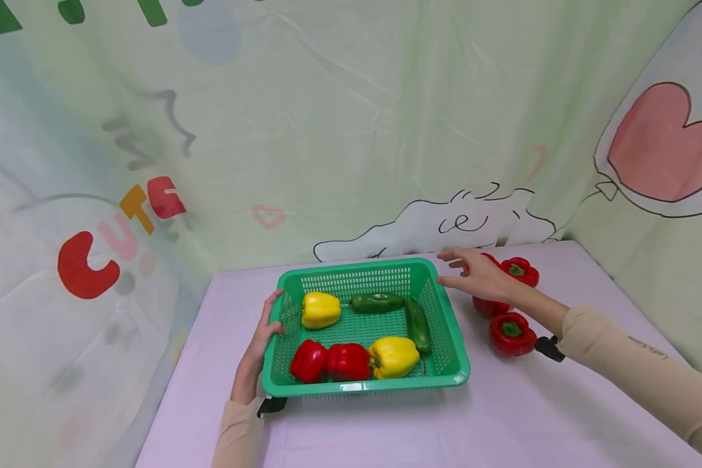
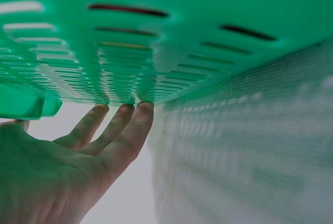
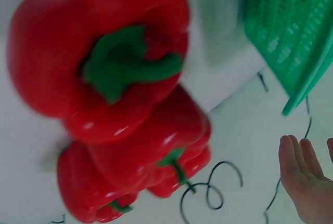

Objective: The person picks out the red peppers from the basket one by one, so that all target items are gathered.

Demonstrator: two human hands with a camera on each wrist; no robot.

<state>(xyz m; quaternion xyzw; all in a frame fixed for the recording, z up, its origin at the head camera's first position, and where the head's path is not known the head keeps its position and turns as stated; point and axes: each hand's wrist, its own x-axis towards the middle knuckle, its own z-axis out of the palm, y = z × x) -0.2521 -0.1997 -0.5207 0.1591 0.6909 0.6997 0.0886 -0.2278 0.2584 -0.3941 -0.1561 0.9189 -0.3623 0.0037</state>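
A green plastic basket (image 1: pixel 365 389) with slotted walls holds two yellow bell peppers (image 1: pixel 320 310), two red bell peppers (image 1: pixel 348 362) and two long green peppers (image 1: pixel 377 302). My left hand (image 1: pixel 261 338) grips its left side, thumb over the rim. In the left wrist view, the fingers (image 2: pixel 125 135) of that hand touch the slotted outside of the basket (image 2: pixel 171 42). By the basket's back right corner is my right hand (image 1: pixel 481 276), fingers extended and holding nothing. The right wrist view has its fingers (image 3: pixel 294 159) a little apart from the basket's rim (image 3: pixel 307 83).
Several red bell peppers (image 1: pixel 511 335) lie on the pale table (image 1: pixel 357 435) right of the basket, partly under my right forearm. They cluster together in the right wrist view (image 3: pixel 47 52). A printed curtain (image 1: pixel 339 130) hangs behind and on both sides of the table.
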